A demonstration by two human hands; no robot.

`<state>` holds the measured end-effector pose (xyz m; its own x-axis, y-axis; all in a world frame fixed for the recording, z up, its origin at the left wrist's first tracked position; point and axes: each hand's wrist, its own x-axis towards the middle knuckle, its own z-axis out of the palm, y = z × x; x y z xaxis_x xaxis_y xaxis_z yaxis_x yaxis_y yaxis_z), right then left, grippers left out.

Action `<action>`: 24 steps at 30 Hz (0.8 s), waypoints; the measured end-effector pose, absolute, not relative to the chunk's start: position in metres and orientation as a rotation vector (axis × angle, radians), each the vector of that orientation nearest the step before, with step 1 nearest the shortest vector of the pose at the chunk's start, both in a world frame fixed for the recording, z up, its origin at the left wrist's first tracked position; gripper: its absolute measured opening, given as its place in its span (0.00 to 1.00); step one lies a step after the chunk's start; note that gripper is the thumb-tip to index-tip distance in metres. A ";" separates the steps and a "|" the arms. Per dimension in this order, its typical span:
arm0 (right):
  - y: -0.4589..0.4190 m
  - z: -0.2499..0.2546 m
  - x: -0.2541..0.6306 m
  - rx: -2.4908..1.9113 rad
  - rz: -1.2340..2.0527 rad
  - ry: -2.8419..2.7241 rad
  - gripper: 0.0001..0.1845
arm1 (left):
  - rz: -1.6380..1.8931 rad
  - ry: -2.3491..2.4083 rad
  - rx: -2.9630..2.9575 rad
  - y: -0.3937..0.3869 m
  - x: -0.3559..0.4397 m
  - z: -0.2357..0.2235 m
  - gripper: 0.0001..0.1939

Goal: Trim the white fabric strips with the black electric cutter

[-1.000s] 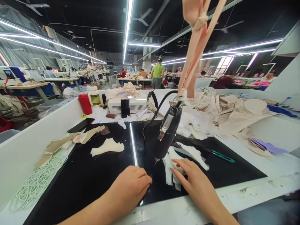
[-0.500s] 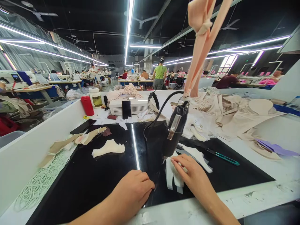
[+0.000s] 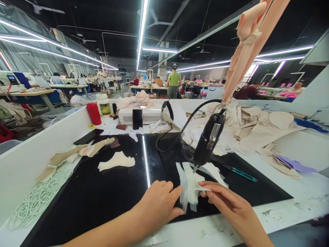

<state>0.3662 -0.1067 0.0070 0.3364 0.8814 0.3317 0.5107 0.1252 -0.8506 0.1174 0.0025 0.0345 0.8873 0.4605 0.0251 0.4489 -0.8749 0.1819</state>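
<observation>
White cut fabric pieces (image 3: 189, 187) lie in a loose stack on the black mat (image 3: 97, 199). My right hand (image 3: 228, 202) pinches the right edge of the stack's upper fabric between thumb and fingers. At its left edge is my left hand (image 3: 161, 202), thumb and forefinger apart and the forefinger close to or touching the fabric; it holds nothing. A black handheld tool with a thin metal tip (image 3: 208, 139) hangs tilted over the stack from a knotted peach fabric strap (image 3: 241, 58). Whether the tip touches the fabric I cannot tell.
Teal tweezers (image 3: 243, 173) lie to the right. A cream fabric piece (image 3: 117, 161) sits on the left of the mat, with mint cord (image 3: 42, 195) beyond. Behind are a phone (image 3: 137, 118), a white machine (image 3: 151, 115), a red container (image 3: 94, 114) and heaped beige garments (image 3: 257, 123).
The tool has swung right and up, its tip now showing. My left hand has moved right to the fabric and its fingers have parted. My right hand has shifted right, lifting the fabric's edge.
</observation>
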 end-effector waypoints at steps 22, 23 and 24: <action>-0.064 0.021 0.239 -0.721 0.154 -2.127 0.23 | 0.463 0.804 0.771 0.008 0.032 0.037 0.27; -0.065 0.017 0.241 -0.762 0.178 -2.078 0.22 | 0.485 0.806 0.768 0.007 0.030 0.036 0.26; -0.067 0.012 0.244 -0.854 0.222 -2.017 0.21 | 0.507 0.804 0.764 0.006 0.029 0.036 0.26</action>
